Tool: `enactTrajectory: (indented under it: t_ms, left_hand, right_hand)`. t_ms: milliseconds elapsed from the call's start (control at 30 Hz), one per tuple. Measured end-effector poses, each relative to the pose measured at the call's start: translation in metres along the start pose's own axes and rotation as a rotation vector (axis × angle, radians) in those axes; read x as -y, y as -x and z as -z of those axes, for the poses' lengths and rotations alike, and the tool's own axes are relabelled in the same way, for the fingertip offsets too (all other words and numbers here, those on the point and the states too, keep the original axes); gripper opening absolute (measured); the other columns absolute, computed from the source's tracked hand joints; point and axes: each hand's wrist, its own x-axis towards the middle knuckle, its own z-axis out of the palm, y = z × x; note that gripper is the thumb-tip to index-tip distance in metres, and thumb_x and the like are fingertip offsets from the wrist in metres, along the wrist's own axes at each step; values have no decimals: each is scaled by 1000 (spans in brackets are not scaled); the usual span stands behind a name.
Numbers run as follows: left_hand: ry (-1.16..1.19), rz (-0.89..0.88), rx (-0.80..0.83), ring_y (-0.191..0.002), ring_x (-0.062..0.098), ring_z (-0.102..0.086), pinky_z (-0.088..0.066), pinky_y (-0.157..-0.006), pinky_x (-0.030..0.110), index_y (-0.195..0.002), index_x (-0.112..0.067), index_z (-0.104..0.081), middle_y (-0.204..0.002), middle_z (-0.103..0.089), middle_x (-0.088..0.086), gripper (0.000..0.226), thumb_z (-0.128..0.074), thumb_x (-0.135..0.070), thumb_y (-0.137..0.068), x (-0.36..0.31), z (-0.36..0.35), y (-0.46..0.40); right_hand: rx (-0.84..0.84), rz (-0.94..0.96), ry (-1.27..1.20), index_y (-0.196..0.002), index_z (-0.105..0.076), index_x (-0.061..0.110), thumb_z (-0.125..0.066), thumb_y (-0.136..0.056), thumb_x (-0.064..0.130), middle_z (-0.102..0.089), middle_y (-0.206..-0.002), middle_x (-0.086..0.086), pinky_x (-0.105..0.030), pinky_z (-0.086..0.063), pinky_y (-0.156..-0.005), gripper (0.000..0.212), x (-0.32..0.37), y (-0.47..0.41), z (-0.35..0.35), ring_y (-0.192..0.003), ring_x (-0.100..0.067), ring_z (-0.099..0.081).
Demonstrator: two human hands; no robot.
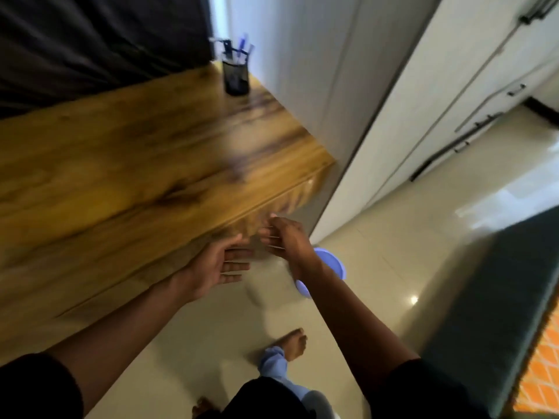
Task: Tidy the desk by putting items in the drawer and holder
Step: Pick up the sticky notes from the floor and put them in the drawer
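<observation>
Pens are standing in the holder (236, 76) at the worktop (127, 164) corner; we are holding both hands empty, left hand (220, 264) spread, right hand (282, 237) loosely curled, near the drawer front (281, 198)

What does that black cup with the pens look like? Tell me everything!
The pen holder is a dark, see-through mesh cup, probably metal, standing upright at the far right corner of the wooden desk, near the white wall. Several pens with blue and clear parts stick out of its top. Neither hand touches it. The picture is blurry, so finer details are unclear.
</observation>
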Motion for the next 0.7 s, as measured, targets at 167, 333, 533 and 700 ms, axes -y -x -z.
enactTrajectory:
  t_ms: [167,333,533,700]
  left_hand:
    - [-112,-244,-121,-113,21,-70,-52,-98,42,-128,-26,-64,-116,-76,-5,54,-57,-53,-81,8,64,107]
    - [-142,-389,-396,-94,13,-70,-52,-83,35,-100,-32,-76,-101,-79,-5,36,-68,-50,-70,42,119,196]
    - [-178,-494,-690,-94,8,-71,-55,-90,38,-97,-28,-75,-99,-76,-9,11,-65,-33,-93,105,173,280]
    - [-60,-481,-913,-97,2,-70,-55,-94,33,-101,-30,-74,-99,-75,-17,13,-64,-22,-98,163,190,322]
  right_hand:
    - [189,182,198,-99,-76,19,-56,-104,32,-77,-88,0,-22,-51,-62,24,13,62,-91,-71,-9,-68]
    - [330,307,420,-109,-73,2,-58,-103,17,-76,-94,-12,-27,-50,-67,22,5,107,-187,-77,-16,-67]
    - [580,388,696,-95,-75,13,-63,-99,17,-78,-96,-14,-36,-57,-80,14,-22,138,-288,-84,-21,-73]
    - [819,400,906,-99,-74,17,-63,-100,27,-79,-95,-5,-39,-58,-85,15,-58,158,-351,-94,-23,-75]
